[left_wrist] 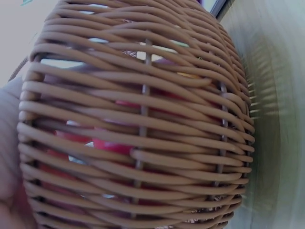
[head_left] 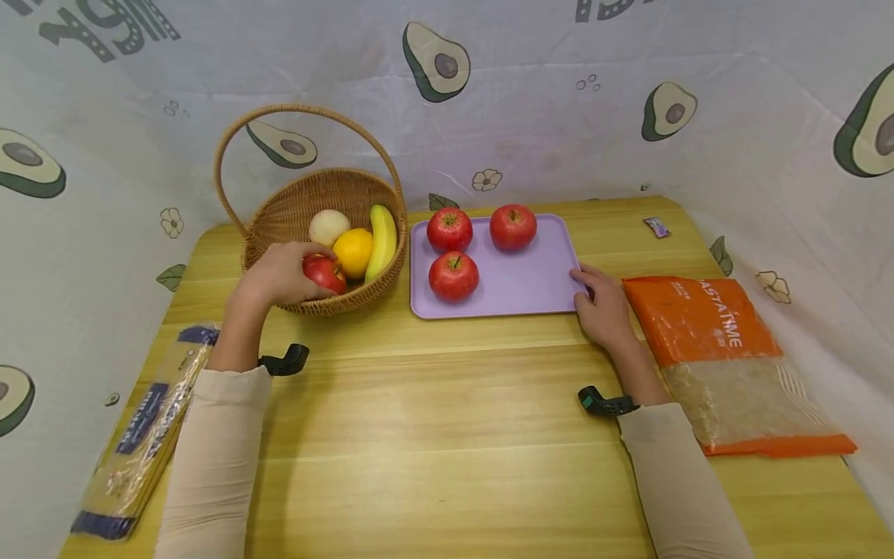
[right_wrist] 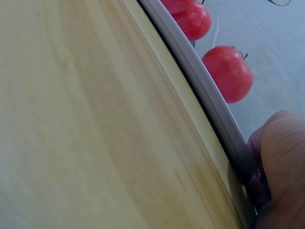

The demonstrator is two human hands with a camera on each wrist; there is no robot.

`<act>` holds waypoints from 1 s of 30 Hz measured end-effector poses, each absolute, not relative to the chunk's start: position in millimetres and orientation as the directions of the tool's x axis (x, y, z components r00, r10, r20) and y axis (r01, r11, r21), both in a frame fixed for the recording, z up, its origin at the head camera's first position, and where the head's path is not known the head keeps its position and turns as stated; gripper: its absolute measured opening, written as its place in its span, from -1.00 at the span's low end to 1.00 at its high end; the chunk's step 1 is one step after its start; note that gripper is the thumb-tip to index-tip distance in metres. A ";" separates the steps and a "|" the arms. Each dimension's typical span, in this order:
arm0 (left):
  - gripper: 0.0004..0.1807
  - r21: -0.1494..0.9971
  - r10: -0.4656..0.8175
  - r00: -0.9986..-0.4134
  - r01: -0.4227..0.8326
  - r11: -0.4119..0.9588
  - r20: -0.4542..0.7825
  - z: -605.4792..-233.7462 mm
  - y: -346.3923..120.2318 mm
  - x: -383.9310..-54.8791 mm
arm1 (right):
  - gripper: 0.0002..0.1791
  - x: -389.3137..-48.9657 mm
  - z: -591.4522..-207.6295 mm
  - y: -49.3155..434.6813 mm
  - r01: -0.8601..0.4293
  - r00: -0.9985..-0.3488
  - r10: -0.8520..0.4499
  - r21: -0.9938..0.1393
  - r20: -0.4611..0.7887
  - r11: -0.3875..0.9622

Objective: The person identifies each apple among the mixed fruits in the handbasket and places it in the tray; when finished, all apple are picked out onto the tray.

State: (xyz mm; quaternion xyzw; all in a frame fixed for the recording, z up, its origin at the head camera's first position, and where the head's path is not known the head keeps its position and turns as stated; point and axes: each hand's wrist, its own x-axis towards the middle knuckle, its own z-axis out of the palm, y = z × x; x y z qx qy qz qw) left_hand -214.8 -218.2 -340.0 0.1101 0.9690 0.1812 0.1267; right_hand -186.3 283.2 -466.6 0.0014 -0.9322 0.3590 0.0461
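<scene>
In the head view my left hand (head_left: 282, 273) reaches over the near rim of a wicker basket (head_left: 293, 206) and holds a red apple (head_left: 323, 273) inside it. Beside that apple lie an orange (head_left: 353, 252), a banana (head_left: 382, 242) and a pale round fruit (head_left: 328, 227). The left wrist view is mostly filled by the woven basket wall (left_wrist: 143, 109), with red showing through its gaps. My right hand (head_left: 602, 304) pinches the right edge of a lilac tray (head_left: 531, 287), thumb on top. Three red apples (head_left: 454, 276) sit on the tray, toward its left and back.
An orange-and-clear pasta bag (head_left: 726, 357) lies on the right, by my right forearm. A long clear package with dark blue ends (head_left: 154, 419) lies at the left edge. A small purple wrapper (head_left: 656, 227) is at the back right. Avocado-print cloth (head_left: 531, 101) hangs behind the table.
</scene>
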 end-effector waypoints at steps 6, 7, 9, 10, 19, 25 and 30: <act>-0.23 0.427 0.225 -0.961 0.137 0.894 -0.161 -339.2 -221.9 -212.2 | -0.45 -186.8 -467.2 283.2 -0.030 -0.996 0.036 -0.671 0.084 0.741; -0.22 0.433 0.223 -0.963 0.137 0.891 -0.154 -338.9 -222.0 -211.7 | -0.45 -186.8 -467.3 283.2 -0.030 -0.996 0.035 -0.670 0.084 0.742; -0.21 0.448 0.223 -0.965 0.140 0.883 -0.137 -338.5 -221.7 -210.2 | -0.45 -186.9 -467.6 283.5 -0.032 -0.996 0.034 -0.668 0.086 0.744; -0.20 0.459 0.224 -0.966 0.142 0.877 -0.127 -338.2 -221.4 -209.4 | -0.45 -186.9 -467.8 283.7 -0.033 -0.996 0.034 -0.668 0.087 0.744; -0.20 0.594 0.200 -0.980 0.150 0.790 -0.018 -338.6 -217.4 -202.7 | -0.45 -186.4 -467.7 283.8 -0.040 -0.995 0.031 -0.677 0.092 0.735; -0.24 0.658 0.149 -0.984 0.175 0.732 0.097 -341.3 -212.1 -198.1 | -0.45 -186.1 -468.5 283.4 -0.042 -0.996 0.026 -0.675 0.091 0.737; -0.27 0.706 0.105 -0.971 0.230 0.670 0.217 -343.1 -203.1 -194.7 | -0.46 -187.8 -469.8 284.2 -0.044 -0.995 0.028 -0.670 0.096 0.741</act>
